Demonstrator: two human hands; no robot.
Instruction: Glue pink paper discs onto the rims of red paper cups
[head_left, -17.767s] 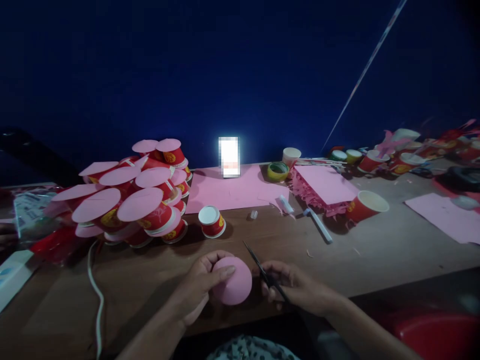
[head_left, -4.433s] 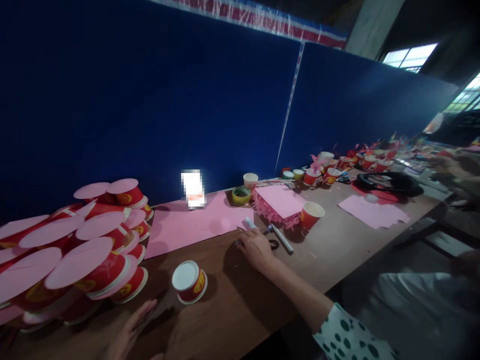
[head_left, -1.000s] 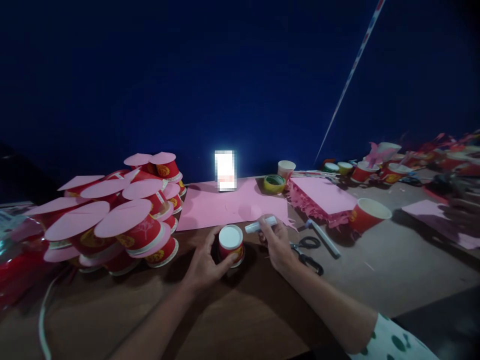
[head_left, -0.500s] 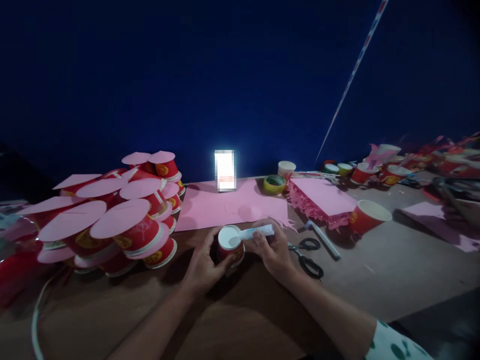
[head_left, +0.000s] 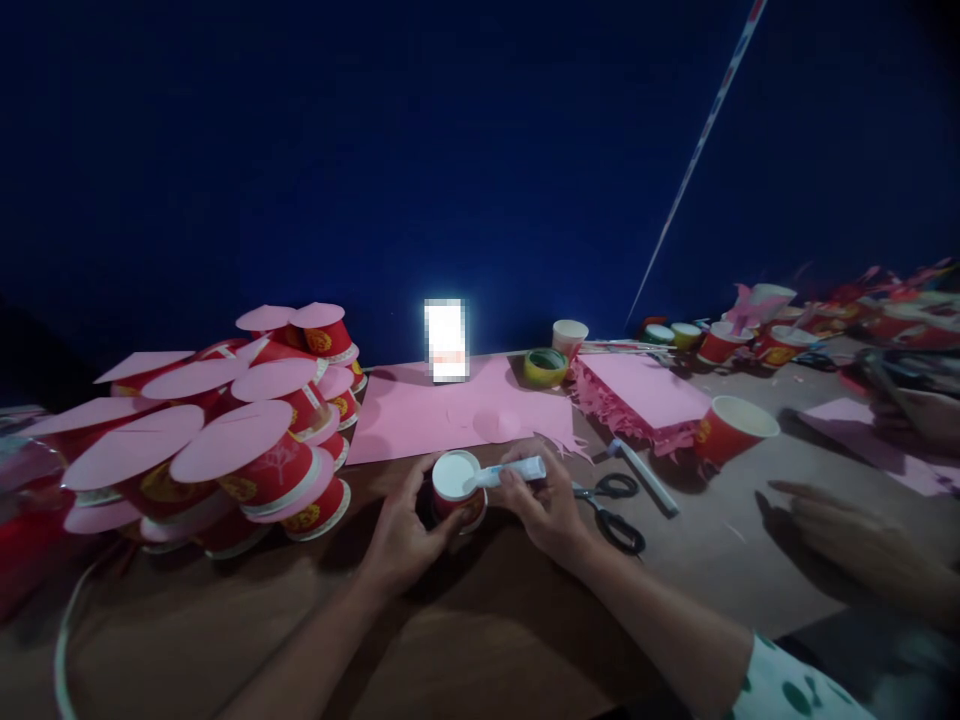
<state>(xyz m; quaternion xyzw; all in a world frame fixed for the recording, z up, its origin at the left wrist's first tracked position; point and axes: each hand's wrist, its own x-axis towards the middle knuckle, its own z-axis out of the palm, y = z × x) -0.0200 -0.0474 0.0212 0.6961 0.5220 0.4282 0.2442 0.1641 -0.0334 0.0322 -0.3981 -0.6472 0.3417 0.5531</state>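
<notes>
My left hand (head_left: 405,530) is wrapped round a small red paper cup (head_left: 454,476) that stands upside down on the table, its white base facing up. In my right hand (head_left: 551,512) is a white glue tube (head_left: 525,469), held nearly level between thumb and fingers. The tube's tip meets the right edge of the cup's base; whether glue comes out I cannot tell. Black-handled scissors (head_left: 619,530) lie just right of my right hand, their blades partly hidden behind it. Beyond my hands a sheet of pink paper (head_left: 405,405) lies flat, with a pink paper disc (head_left: 498,425) on it.
Stacked red cups with pink paper discs (head_left: 232,440) crowd the left side. A lit phone (head_left: 446,340), tape roll (head_left: 546,367), pink paper stack (head_left: 637,395), pen-like white stick (head_left: 649,478) and red cup (head_left: 731,435) stand beyond. Another person's hand (head_left: 847,530) reaches in at right.
Another person's hand has come in over the table at the right. The view has shifted slightly. My hands, the cup and the glue tube keep nearly the same pose.
</notes>
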